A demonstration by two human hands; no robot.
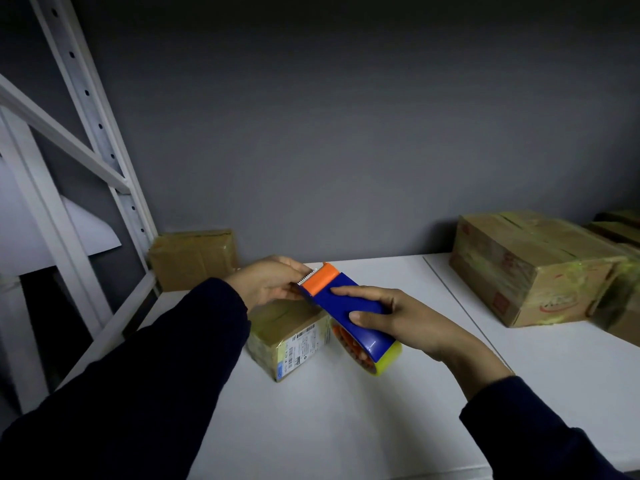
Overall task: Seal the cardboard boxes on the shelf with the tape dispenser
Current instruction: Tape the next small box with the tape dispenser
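Note:
My right hand grips a blue tape dispenser with an orange front roller, a toothed blade and a yellowish tape roll at its rear. The dispenser hangs tilted above a small cardboard box with a white barcode label on its side, which sits on the white shelf. My left hand is at the dispenser's blade end, fingers curled around the tip, just above the far top edge of the box. Whether it pinches a tape end is hidden.
A larger taped cardboard box stands at the right rear, with more boxes behind it at the right edge. Another brown box leans at the back left corner by the white perforated shelf upright. Grey wall behind.

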